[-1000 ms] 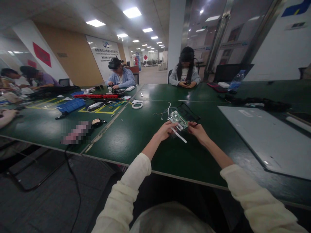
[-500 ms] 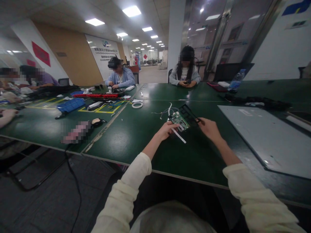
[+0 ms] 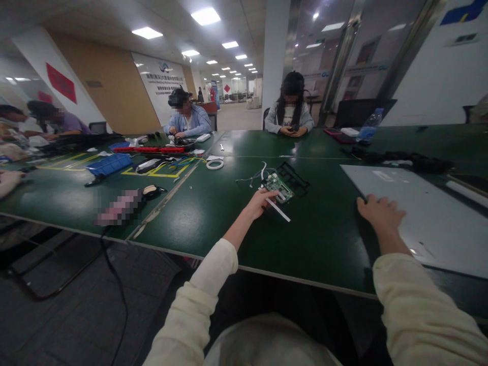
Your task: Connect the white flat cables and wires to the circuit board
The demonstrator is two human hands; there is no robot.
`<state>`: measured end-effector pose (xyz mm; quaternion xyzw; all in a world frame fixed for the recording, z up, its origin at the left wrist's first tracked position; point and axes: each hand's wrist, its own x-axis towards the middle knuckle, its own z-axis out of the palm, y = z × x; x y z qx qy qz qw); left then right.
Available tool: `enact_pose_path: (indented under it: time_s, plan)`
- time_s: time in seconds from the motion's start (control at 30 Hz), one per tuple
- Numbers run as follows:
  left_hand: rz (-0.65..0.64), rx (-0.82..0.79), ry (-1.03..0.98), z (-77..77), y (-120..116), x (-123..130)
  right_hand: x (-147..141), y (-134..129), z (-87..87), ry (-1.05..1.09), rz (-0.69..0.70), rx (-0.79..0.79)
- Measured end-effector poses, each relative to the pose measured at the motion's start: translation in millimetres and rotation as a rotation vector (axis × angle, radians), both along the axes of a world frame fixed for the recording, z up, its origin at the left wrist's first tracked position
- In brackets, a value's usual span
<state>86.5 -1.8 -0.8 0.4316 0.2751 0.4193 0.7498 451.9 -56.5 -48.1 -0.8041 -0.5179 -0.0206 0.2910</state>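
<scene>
My left hand grips a green circuit board by its near left edge, above the table. From the board hang thin wires and a white ribbon cable. Just behind the board, a black frame with cutouts rests on the green tabletop. Over at the right, my right hand has its fingers spread across the left edge of a large grey panel; nothing is held in it.
A white tape roll and a small wrench lie farther back. On the left are a blue tray, coloured wires and a pinkish blurred item. A water bottle stands at the back right. Two people sit opposite; others sit at left.
My right hand has let go of the black frame, which now lies on the table, and has moved right to the grey panel. My left hand still holds the board.
</scene>
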Motion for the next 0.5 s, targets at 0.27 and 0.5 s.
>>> enact_pose_path:
  time_s: [0.27,0.5]
  plan:
    - [0.032,-0.022,0.002,-1.7,5.2,3.3,-18.8,3.2,8.1,-0.208,-0.155,-0.281]
    - [0.046,-0.025,-0.031,-1.6,7.9,2.3,-64.0,5.0,11.4,-0.274,-0.038,-0.298]
